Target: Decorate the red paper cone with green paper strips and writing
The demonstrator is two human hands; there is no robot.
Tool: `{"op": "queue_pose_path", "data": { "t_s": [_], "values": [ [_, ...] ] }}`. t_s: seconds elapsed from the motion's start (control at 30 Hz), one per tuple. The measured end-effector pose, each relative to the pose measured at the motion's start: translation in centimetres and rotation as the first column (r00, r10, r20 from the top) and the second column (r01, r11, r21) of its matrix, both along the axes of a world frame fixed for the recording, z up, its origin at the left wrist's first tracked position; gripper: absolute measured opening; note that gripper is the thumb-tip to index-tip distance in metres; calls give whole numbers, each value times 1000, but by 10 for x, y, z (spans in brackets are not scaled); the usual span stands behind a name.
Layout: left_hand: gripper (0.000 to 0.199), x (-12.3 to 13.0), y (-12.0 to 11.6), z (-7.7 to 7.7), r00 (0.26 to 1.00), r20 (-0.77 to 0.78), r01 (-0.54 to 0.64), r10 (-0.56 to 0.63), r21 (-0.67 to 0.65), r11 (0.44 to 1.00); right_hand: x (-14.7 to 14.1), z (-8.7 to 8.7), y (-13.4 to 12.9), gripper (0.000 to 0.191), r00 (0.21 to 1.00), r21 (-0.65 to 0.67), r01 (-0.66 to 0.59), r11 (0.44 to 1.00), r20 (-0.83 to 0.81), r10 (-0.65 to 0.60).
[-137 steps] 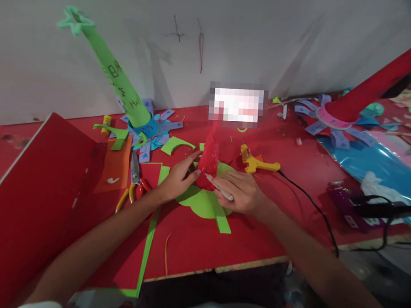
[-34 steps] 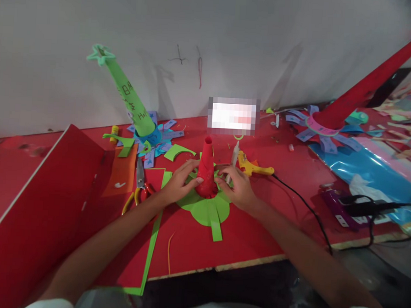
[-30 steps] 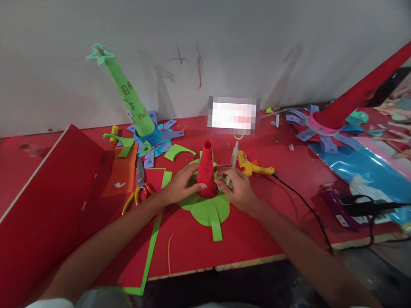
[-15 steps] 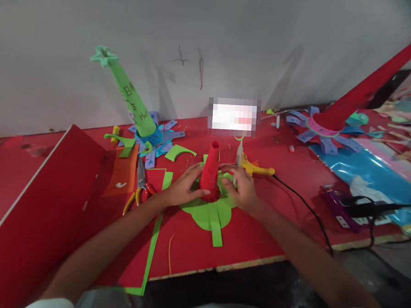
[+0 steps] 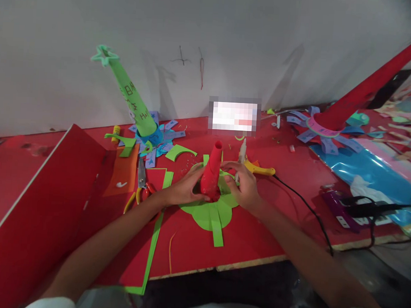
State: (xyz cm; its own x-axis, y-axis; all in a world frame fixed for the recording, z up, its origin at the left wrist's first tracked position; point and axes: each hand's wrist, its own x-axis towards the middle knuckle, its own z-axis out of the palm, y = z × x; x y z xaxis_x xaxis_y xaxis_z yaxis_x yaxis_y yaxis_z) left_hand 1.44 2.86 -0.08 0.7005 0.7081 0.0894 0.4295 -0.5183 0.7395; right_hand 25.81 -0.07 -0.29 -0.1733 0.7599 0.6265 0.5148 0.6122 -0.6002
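A small red paper cone (image 5: 211, 172) stands on a green scalloped paper base (image 5: 204, 217), tilted slightly right at the top. My left hand (image 5: 186, 186) is curled round the cone's left side, thumb near its foot. My right hand (image 5: 241, 186) is at the right of the cone, over the base, its fingers bent and apart, with no object between them; its fingertips are partly hidden behind the cone. Just behind my right hand lies a yellow glue gun (image 5: 260, 169) with a pale glue stick (image 5: 243, 152) near it.
Scissors (image 5: 141, 173) lie left, near red and green sheets (image 5: 141, 256). A tall green cone (image 5: 135, 102) stands back left, a tall red cone (image 5: 363, 88) back right. A red board (image 5: 48, 196) rises at left. A black cable (image 5: 306, 207) crosses the right side.
The red cone's top has tilted to the right. My left hand has closed in on its side, and my right hand has shifted slightly right.
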Motion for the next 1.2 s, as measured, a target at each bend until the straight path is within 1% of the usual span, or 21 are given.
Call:
{"op": "queue_pose_path", "data": {
  "t_s": [0.07,0.13,0.33,0.47,0.6,0.67,0.73,0.83,0.87,0.93,1.0,1.03,1.1,1.2],
  "values": [
    [102,0,1,-1,999,-45,10,-10,-1,1000,1,-1,1,25,1000,15,0,1000,14,0],
    [103,1,2,-2,998,-66,13,-12,6,1000,1,-2,1,24,1000,24,-4,1000,28,3],
    [91,3,2,-3,995,-96,-9,9,-6,1000,1,-2,3,21,999,68,-12,998,40,9],
    [86,3,0,-1,997,-57,-52,52,7,999,1,1,3,20,999,21,-10,1000,34,10],
    [76,4,-3,9,996,22,-88,88,22,996,3,3,3,19,1000,29,7,1000,12,-8],
    [75,6,-5,16,989,82,-131,126,54,990,3,5,3,20,1000,36,23,999,2,-23],
    [75,10,-6,23,970,134,-214,201,90,973,4,6,2,20,999,42,41,998,-6,-41],
    [75,14,-10,33,910,192,-394,367,127,910,5,8,1,20,998,75,59,995,-12,-58],
    [74,15,-11,36,888,210,-439,409,127,889,5,9,0,19,998,83,63,995,-10,-62],
    [71,16,-11,39,854,252,-496,456,124,860,6,10,0,19,998,98,67,993,-7,-67],
    [68,15,-10,37,829,289,-529,478,131,838,6,10,0,18,998,105,65,992,-7,-65],
    [66,14,-8,34,821,301,-541,485,140,829,6,10,0,18,998,108,62,992,-10,-62],
    [62,11,-3,23,812,309,-555,495,148,818,6,11,0,17,998,102,57,993,-18,-56],
    [59,5,6,5,808,351,-540,473,120,833,6,12,1,16,998,75,66,995,-25,-64]
  ]
}}
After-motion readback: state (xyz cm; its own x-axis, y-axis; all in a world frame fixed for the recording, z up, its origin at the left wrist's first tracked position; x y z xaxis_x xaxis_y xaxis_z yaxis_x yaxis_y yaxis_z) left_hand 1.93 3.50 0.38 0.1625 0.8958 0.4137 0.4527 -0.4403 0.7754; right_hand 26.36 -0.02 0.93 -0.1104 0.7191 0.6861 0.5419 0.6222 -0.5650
